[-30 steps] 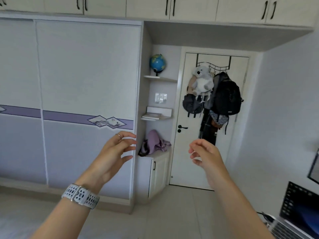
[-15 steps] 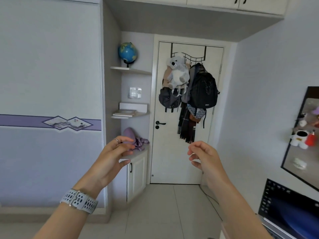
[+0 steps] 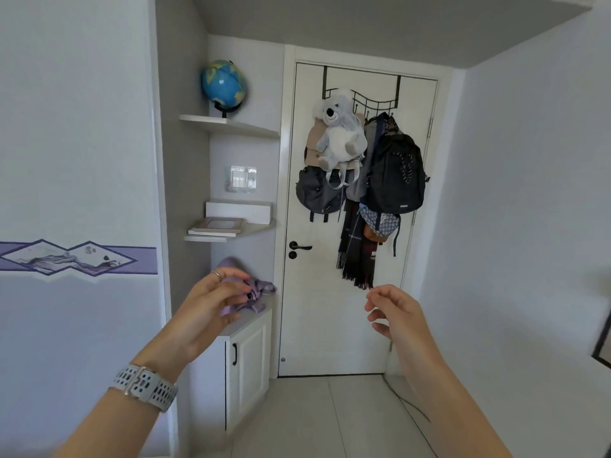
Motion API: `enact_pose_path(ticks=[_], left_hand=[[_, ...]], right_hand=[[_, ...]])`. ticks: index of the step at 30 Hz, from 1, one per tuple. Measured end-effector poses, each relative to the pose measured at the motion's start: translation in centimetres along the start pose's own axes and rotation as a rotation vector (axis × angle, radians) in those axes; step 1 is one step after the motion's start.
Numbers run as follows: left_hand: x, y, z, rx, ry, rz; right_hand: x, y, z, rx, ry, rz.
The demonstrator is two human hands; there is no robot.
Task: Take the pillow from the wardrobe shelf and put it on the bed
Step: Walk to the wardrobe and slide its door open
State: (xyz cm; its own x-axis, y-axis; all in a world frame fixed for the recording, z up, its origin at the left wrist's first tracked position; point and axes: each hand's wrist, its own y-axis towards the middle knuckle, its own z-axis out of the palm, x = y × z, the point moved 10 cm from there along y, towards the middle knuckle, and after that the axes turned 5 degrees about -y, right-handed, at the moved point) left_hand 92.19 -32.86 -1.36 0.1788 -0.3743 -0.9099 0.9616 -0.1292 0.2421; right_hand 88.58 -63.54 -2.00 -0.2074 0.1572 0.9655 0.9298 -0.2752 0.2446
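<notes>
The wardrobe (image 3: pixel 79 160) fills the left of the view, its pale sliding door with a purple band closed, so no shelf or pillow shows. No bed is in sight either. My left hand (image 3: pixel 205 312), with a ring and a perforated white watch strap on the wrist, is raised in front of the wardrobe's right edge, fingers loosely curled and holding nothing. My right hand (image 3: pixel 396 315) is raised in front of the white door, fingers loosely bent and apart, also holding nothing.
Corner shelves carry a globe (image 3: pixel 224 83) and books (image 3: pixel 216 226). A purple cloth (image 3: pixel 256 289) lies on a low white cabinet (image 3: pixel 248 361). The closed door (image 3: pixel 330 319) bears a plush koala (image 3: pixel 339 130), backpacks (image 3: pixel 395 173) and a scarf. A cable trails on the tiled floor.
The view has swung right and moved closer to the door; the wardrobe slid leftward and the laptop at lower right left the frame. Both hands stay raised and hold nothing.
</notes>
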Motion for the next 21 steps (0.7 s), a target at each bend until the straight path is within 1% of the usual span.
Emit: enact_pose_path(ticks=[3, 7, 12, 17, 21], left_hand=[[1.1, 5.4, -1.0, 0.044, -0.014, 0.001], [3.8, 10.9, -2.0, 0.03, -0.061, -0.033], [6.3, 18.4, -3.1, 0.002, -0.049, -0.016], [7.8, 25.8, -5.0, -0.074, -0.036, 0.001], [6.3, 31.4, -8.3, -0.201, -0.029, 0.082]], right_hand=[[-0.9, 4.2, 1.3, -0.02, 0.006, -0.007], [-2.3, 9.2, 2.8, -0.024, 0.001, 0.003], [-4.5, 16.8, 4.1, -0.012, 0.001, -0.008], [-6.9, 26.6, 7.4, 0.063, 0.013, -0.042], [-7.3, 35.1, 13.1, 0.19, 0.021, -0.084]])
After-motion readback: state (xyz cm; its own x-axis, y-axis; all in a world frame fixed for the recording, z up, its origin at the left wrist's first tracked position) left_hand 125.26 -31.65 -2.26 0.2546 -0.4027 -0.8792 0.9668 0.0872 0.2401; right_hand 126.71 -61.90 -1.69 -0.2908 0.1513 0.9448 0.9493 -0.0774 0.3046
